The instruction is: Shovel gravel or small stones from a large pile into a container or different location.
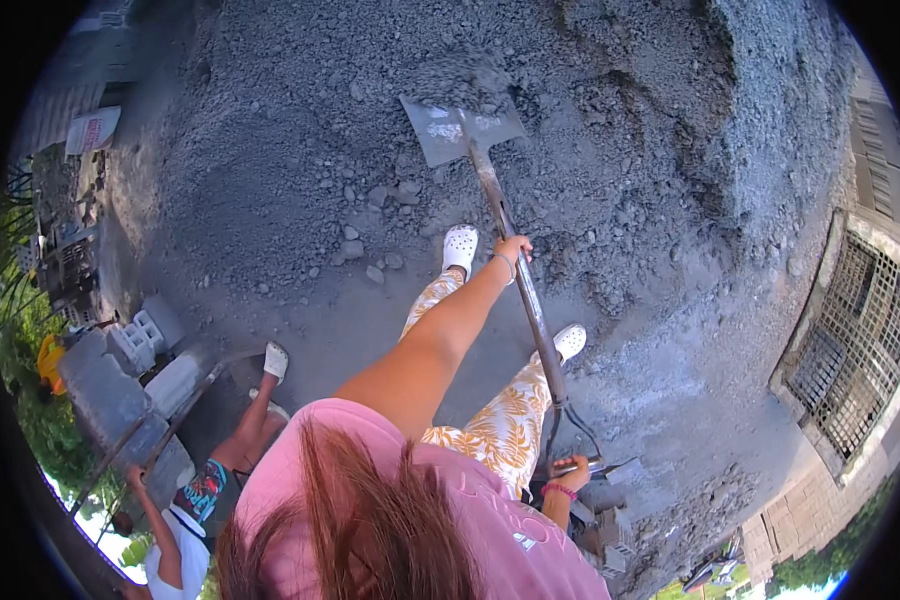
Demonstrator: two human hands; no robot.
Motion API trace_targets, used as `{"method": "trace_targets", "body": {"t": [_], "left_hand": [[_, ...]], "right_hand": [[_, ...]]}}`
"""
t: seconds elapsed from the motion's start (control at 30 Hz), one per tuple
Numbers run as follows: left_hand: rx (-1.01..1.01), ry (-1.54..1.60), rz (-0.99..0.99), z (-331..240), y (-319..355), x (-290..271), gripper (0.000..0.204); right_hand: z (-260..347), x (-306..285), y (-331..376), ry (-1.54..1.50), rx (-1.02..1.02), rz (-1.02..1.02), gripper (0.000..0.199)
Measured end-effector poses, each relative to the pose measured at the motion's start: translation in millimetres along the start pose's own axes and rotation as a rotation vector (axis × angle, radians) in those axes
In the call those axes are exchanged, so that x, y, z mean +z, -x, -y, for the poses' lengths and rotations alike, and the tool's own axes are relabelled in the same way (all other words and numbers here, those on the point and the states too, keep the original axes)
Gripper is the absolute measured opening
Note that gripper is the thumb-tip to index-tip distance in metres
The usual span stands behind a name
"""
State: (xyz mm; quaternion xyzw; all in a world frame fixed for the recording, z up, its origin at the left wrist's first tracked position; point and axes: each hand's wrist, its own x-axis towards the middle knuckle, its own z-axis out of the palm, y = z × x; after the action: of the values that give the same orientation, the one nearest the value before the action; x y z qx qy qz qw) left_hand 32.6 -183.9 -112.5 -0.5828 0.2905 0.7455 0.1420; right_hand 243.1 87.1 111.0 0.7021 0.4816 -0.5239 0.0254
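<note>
My left hand (pixel 513 247) is wrapped round the middle of the shaft of a shovel (pixel 497 197). Lower and to the right, my right hand (pixel 572 474) grips the handle at the shovel's near end. The flat grey metal blade (pixel 442 133) points away from me, over the gravel pile. Loose grey gravel (pixel 460 80) lies at the blade's far edge and looks blurred, as if moving. Both my feet, in white clogs (pixel 460 247), stand on the ground either side of the shaft.
A heap of grey gravel (pixel 290 130) rises ahead, steeper at the right. Small stones (pixel 352 249) lie before my feet. At lower left, another person (pixel 185 520) holds a long-handled tool beside concrete blocks (pixel 135 340). A metal grating (pixel 845 340) stands at the right.
</note>
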Motion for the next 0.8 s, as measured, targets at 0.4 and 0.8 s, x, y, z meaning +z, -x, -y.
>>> {"method": "trace_targets", "body": {"t": [0.4, 0.8], "left_hand": [[0.313, 0.872, 0.935, -314.5, 130.2, -127.5, 0.015], [0.25, 0.183, 0.169, -38.6, 75.0, 33.2, 0.012]], "right_hand": [[64.8, 169.4, 175.9, 0.17, -1.715, 1.064, 0.012], [70.2, 10.6, -63.3, -0.144, -0.293, 0.471, 0.02]]}}
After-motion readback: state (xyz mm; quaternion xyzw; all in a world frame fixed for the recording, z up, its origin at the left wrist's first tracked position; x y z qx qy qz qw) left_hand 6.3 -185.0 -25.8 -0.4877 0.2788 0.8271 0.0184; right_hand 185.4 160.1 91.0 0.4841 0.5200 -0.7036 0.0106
